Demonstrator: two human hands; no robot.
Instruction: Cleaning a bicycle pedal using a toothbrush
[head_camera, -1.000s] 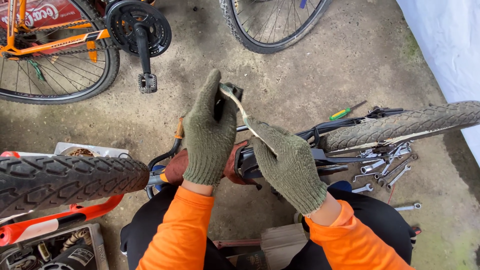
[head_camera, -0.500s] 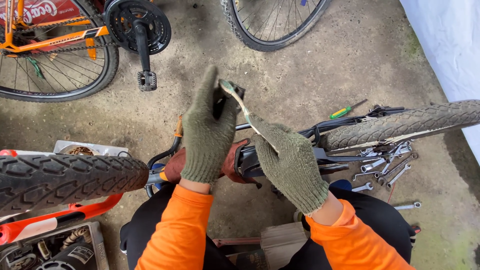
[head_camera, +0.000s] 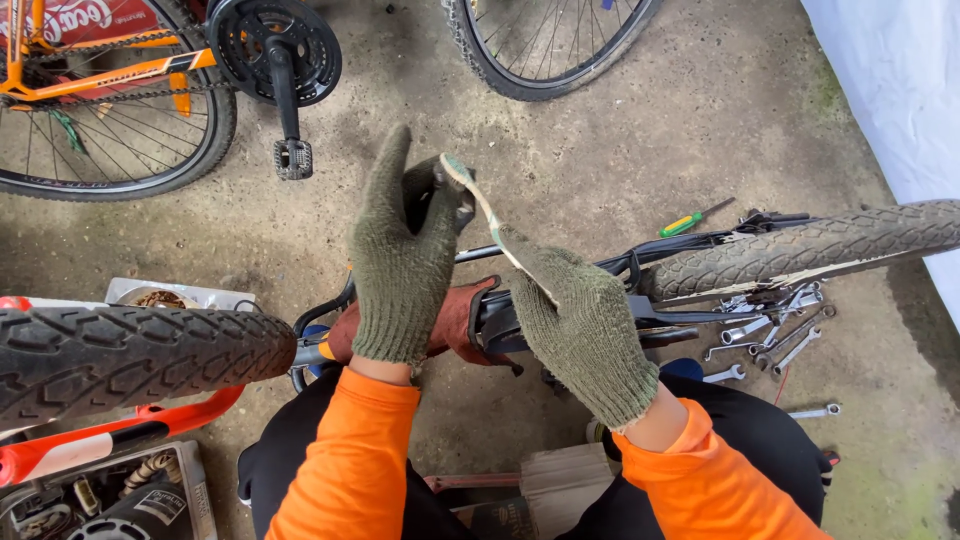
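The left hand, gloved in green knit, stood upright with its fingers closed on a small dark part at its 1 o'clock. A thin pale strip ran from that part toward 5 o'clock into the right hand, whose gloved grip was closed around the strip's lower end. Wrenches lay on the concrete floor at 3 o'clock.

Screwdriver, wrenches — orange bicycle
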